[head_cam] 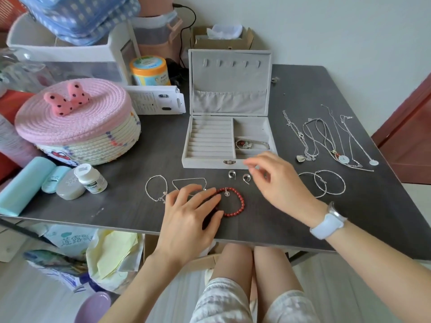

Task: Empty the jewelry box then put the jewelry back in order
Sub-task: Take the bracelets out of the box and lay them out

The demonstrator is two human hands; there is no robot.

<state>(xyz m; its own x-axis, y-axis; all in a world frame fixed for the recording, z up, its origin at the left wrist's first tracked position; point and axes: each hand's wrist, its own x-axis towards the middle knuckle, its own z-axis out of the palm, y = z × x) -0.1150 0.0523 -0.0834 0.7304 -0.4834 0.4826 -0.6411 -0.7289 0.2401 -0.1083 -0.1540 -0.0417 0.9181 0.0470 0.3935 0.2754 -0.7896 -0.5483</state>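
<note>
The grey jewelry box (210,157) stands open mid-table, lid upright, with a few pieces (250,144) left in its right compartment. My left hand (191,213) lies flat with spread fingers on the table, touching the red bead bracelet (235,201). My right hand (279,180) hovers in front of the box, fingers loosely bent, holding nothing that I can see. Two silver rings (238,176) lie under its fingertips. Silver bracelets (156,187) lie to the left, silver bangles (326,183) to the right. Several silver necklaces (326,141) are spread out beside the box on the right.
A pink-lidded woven basket (79,122) stands at the left. In front of it are a white pill bottle (92,178), small cases (63,183) and a teal case (21,185). An orange-lidded jar (149,71) and a tissue box (224,36) stand behind.
</note>
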